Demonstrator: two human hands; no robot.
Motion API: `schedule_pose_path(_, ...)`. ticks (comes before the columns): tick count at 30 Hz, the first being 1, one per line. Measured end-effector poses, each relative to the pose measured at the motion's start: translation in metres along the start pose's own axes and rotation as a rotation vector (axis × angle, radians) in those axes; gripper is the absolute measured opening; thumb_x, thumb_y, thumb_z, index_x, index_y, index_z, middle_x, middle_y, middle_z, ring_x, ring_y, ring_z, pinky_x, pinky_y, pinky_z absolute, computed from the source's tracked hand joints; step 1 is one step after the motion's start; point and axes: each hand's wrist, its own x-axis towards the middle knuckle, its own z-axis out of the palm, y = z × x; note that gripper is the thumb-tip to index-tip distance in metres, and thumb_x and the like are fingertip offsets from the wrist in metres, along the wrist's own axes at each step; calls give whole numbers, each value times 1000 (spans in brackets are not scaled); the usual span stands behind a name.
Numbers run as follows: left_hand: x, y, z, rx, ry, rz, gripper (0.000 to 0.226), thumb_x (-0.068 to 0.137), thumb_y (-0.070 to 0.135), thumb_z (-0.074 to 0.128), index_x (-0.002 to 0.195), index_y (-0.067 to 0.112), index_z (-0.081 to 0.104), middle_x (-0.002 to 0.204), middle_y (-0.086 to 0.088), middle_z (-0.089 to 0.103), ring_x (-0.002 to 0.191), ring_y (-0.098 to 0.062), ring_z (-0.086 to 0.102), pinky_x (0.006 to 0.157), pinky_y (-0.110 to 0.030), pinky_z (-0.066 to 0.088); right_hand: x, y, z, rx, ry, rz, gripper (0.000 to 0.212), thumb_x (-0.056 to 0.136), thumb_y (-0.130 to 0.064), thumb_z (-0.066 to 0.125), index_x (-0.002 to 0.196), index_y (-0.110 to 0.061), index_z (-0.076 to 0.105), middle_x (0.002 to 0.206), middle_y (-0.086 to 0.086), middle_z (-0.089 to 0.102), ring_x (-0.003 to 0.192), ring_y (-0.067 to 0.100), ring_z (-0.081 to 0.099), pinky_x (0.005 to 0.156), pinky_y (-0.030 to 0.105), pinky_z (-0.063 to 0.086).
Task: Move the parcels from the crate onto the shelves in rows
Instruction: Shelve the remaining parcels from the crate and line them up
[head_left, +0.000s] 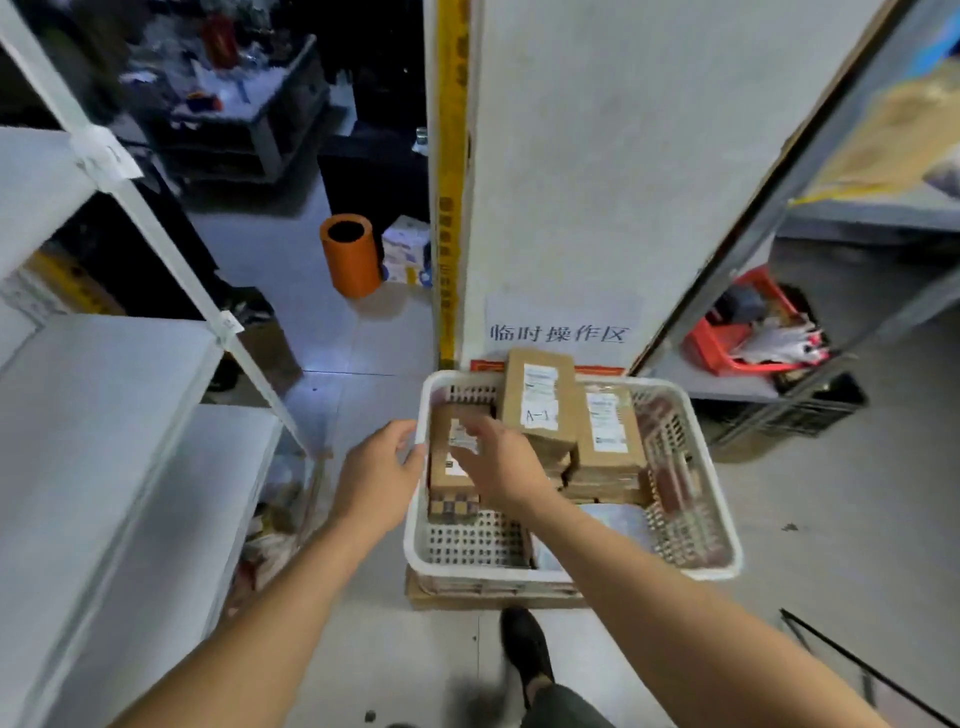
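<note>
On the left, white shelves (104, 415) stand with their boards bare, their slanted upright post near the crate's left side; a parcel carried across has to clear that post. Just right of it, the left hand (376, 473) hovers at the crate's left rim with fingers curled and half open, holding nothing. Next comes the white perforated crate (571, 571), resting on flat cardboard on the floor against a pillar. Its leftmost parcel (449, 483) is a small brown carton with a printed label; it looks stiff, light and easy to grip, best taken by its 2 long sides. The right hand (498, 462) is spread open, palm down, over that parcel's top, and whether it touches is unclear. Further right, 2 more labelled parcels (540, 400) lie stacked on others, 1 tilted against the far rim, so it may slide. A pale soft packet lies near the crate's front. Well right, a red basket (727, 343) sits on another rack, out of the way.
</note>
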Motion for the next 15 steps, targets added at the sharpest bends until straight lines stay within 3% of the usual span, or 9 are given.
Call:
schedule_pose_path(2,19,18,35,10,-60,-5,38,101,25,65,138,18,64,131,-3,71,120,-22,67,94,-27,48,8,35,-20,31,22,94,43,101,-30,64,141,-13,61,135,8,68,121,29,66,98,38,54)
schedule_pose_path(6,61,48,103,22,-160,-26,42,104,32,60,145,25,56,139,2,65,114,-15,65,92,-25,51,37,99,-53,28,68,180,53,102,-28,64,152,-13,50,153,7,54,137,26,55,110,36,45)
schedule_pose_path(8,84,58,134,41,-209,-45,42,107,34,56,148,25,51,129,13,59,91,3,60,74,-12,45,55,127,-62,43,107,220,54,103,-30,63,153,-14,48,152,6,53,135,24,54,110,35,44)
schedule_pose_path(10,105,66,160,51,-226,-62,44,106,39,56,147,30,47,132,15,60,84,4,57,66,-13,41,73,149,-68,78,120,269,53,100,-29,64,149,-13,49,144,7,56,128,26,56,107,36,46)
schedule_pose_path(13,135,65,187,21,-233,-134,50,102,43,59,149,39,40,138,13,61,106,-10,64,85,-28,53,99,184,-67,139,109,305,45,96,-31,66,137,-19,51,129,5,61,117,27,60,99,46,54)
schedule_pose_path(15,150,61,198,21,-242,-187,51,99,48,58,146,45,38,140,11,61,117,-19,64,99,-41,55,112,202,-65,204,76,325,50,98,-37,65,142,-22,46,135,4,61,119,25,62,100,46,55)
